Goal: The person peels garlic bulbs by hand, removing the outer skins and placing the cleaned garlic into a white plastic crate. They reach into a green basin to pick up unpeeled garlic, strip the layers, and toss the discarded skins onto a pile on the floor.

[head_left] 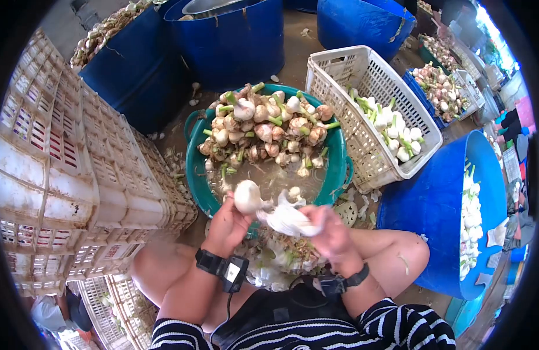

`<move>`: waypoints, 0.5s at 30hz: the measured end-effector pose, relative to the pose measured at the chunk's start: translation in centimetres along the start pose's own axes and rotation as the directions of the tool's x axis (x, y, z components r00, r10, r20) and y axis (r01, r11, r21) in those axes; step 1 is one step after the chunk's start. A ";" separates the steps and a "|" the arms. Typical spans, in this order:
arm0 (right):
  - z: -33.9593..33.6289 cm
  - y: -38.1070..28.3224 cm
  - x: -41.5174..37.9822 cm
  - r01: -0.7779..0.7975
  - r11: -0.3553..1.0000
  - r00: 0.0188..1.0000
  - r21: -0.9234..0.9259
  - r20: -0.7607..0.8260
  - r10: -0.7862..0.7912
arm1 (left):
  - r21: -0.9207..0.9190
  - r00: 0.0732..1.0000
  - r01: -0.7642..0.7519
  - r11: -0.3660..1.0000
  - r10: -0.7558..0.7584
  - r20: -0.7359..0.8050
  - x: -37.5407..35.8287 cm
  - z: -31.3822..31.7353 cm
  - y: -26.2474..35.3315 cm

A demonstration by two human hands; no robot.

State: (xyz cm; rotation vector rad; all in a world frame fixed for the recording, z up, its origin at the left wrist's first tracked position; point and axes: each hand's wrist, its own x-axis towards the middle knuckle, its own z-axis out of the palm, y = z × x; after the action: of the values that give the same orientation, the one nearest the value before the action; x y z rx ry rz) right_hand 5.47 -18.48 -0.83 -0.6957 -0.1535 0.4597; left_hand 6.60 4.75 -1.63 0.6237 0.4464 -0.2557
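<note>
Crates (71,201) flank the tub (337,149) beyond the held garlic (247,197).

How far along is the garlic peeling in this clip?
Partway, I'd judge. Looking done: white bulbs in the slanted crate, more in the blue tub at right. In hand: the left hand holds a pale bulb, the right hand, blurred, grips papery skin. Left: a big heap of rough, unpeeled bulbs in the green basin.

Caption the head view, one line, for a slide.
Two hands peel a white garlic bulb over a green tub holding unpeeled garlic in water.
</note>
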 end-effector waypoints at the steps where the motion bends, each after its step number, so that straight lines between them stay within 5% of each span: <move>1: 0.3 -1.9 0.4 0.106 0.988 0.993 0.111 0.044 -0.112 | -0.076 0.999 0.009 0.997 -0.012 -0.040 0.2 -0.3 0.4; 2: 0.7 -3.5 0.8 0.205 0.953 0.971 0.225 0.073 -0.227 | -0.151 0.997 0.016 0.988 -0.028 -0.078 0.4 -0.7 0.8; 4: 1.0 -5.9 1.8 0.340 0.928 0.940 0.152 -0.066 -0.334 | -0.216 0.995 0.053 0.975 -0.071 -0.076 0.1 -0.5 1.3; 5: 0.8 -6.4 1.6 0.158 0.982 0.964 -0.099 -0.198 -0.175 | -0.086 0.981 -0.016 0.996 -0.001 -0.192 -0.1 0.1 1.3; 6: -0.1 -5.1 2.3 -0.108 0.867 0.969 -0.486 -0.245 -0.017 | 0.051 0.953 -0.072 0.996 0.084 -0.293 -0.3 1.0 1.3; 7: 0.7 -3.5 2.3 0.014 0.525 0.993 -0.851 -0.049 -0.106 | 0.135 0.941 -0.119 0.984 0.155 -0.300 -0.5 1.7 0.9; 8: 1.9 -1.8 2.5 0.167 0.053 0.983 -0.985 0.162 -0.087 | 0.136 0.943 -0.115 0.984 0.151 -0.297 -0.2 1.8 0.4; 10: 3.6 0.2 3.4 0.012 0.170 0.997 -0.985 -0.002 -0.081 | 0.472 0.845 -0.320 0.821 0.473 -0.250 0.2 2.1 -0.6; 11: 4.1 0.8 4.0 0.010 0.169 0.997 -0.986 -0.004 -0.082 | 0.547 0.784 -0.468 0.694 0.612 -0.105 0.3 2.4 -0.9; 12: 4.5 1.1 4.8 -0.076 0.274 0.994 -0.959 -0.096 -0.060 | 0.549 0.787 -0.465 0.695 0.608 -0.103 -0.1 2.9 -1.0; 14: 4.9 1.1 5.7 -0.165 0.382 0.980 -0.909 -0.195 -0.041 | 0.806 0.487 -0.590 -0.047 0.775 0.402 -1.0 3.6 -0.8; 15: 5.0 1.0 6.0 -0.161 0.355 0.981 -0.921 -0.188 -0.043 | 0.770 0.406 -0.611 -0.184 0.763 0.503 -1.0 3.8 -0.5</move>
State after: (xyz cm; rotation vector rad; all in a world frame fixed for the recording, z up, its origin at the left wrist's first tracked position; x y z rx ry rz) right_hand 9.05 -12.15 2.29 -1.9276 -0.2203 0.3370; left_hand 6.77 2.16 1.33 2.0141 -0.0740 0.7852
